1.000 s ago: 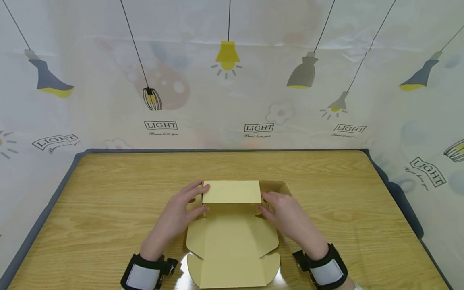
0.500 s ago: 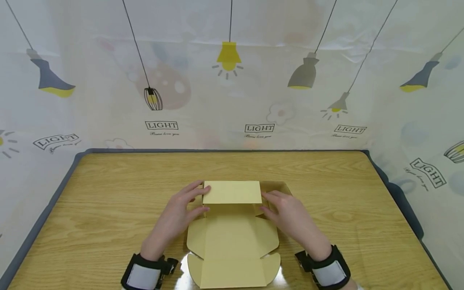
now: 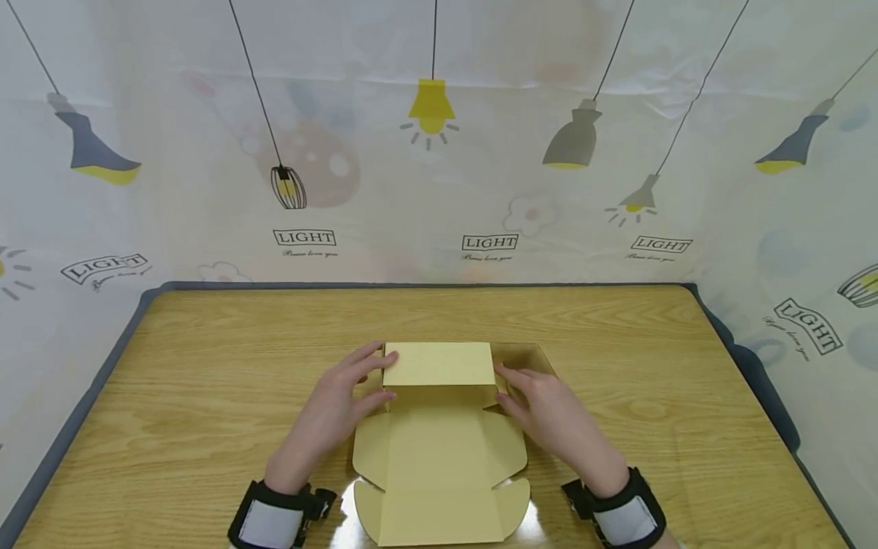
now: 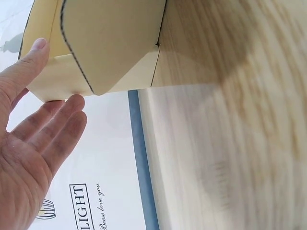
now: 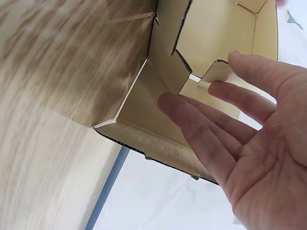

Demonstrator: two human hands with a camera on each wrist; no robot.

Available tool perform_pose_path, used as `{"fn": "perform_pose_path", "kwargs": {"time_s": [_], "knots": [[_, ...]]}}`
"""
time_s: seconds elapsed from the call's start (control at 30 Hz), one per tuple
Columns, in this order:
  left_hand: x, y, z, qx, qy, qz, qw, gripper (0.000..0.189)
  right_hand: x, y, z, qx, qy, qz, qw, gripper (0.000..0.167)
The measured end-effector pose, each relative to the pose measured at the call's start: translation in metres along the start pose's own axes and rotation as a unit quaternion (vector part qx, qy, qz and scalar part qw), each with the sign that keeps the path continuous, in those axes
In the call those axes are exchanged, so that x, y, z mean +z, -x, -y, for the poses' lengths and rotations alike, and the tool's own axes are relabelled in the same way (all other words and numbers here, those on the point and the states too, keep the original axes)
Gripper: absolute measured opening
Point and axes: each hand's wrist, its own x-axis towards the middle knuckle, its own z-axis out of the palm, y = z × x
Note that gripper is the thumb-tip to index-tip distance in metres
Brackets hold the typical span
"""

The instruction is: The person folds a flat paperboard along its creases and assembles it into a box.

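An unfolded cardboard mailer box (image 3: 435, 442) lies on the table, its back part folded up and its front panels flat with rounded side flaps. My left hand (image 3: 332, 393) grips the left end of the raised panel (image 3: 439, 364), one fingertip over its corner and the thumb lower down. In the left wrist view, the thumb lies at the near edge and the other fingers are at the panel's far side. On the right, my right hand (image 3: 552, 404) pinches a small end flap (image 5: 216, 72) between thumb and index finger. A side flap (image 3: 524, 356) sticks out behind that hand.
The wood-grain table (image 3: 226, 366) extends around the box, with a dark edge strip (image 3: 425, 285) along its back. Behind stands a light curtain (image 3: 384, 175) printed with hanging lamps. Each wrist wears a black strap (image 3: 270, 515).
My right hand and its wrist strap have shifted slightly right and down. The left hand and the box stay practically where they were.
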Motion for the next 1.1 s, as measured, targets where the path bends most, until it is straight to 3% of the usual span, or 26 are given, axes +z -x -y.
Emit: {"fn": "perform_pose_path", "kwargs": {"time_s": [0.3, 0.53, 0.77, 0.93, 1.1], "knots": [[-0.001, 0.000, 0.000, 0.005, 0.001, 0.000, 1.0000, 0.052, 0.000, 0.000, 0.001, 0.016, -0.038, 0.031, 0.9987, 0.043], [-0.001, 0.000, 0.000, 0.006, -0.004, 0.001, 1.0000, 0.053, 0.002, 0.000, 0.003, -0.001, -0.025, 0.016, 0.9996, 0.046], [0.000, 0.000, 0.001, 0.007, -0.003, 0.000, 1.0000, 0.053, 0.004, 0.000, 0.008, -0.003, -0.016, 0.026, 0.9995, 0.047], [0.000, 0.000, 0.000, 0.005, -0.001, 0.001, 1.0000, 0.052, 0.005, 0.000, 0.011, -0.014, -0.016, 0.018, 0.9996, 0.042], [0.000, 0.000, 0.000, 0.008, 0.002, 0.000, 1.0000, 0.052, 0.006, -0.002, 0.012, -0.017, -0.034, 0.012, 0.9992, 0.022]]}}
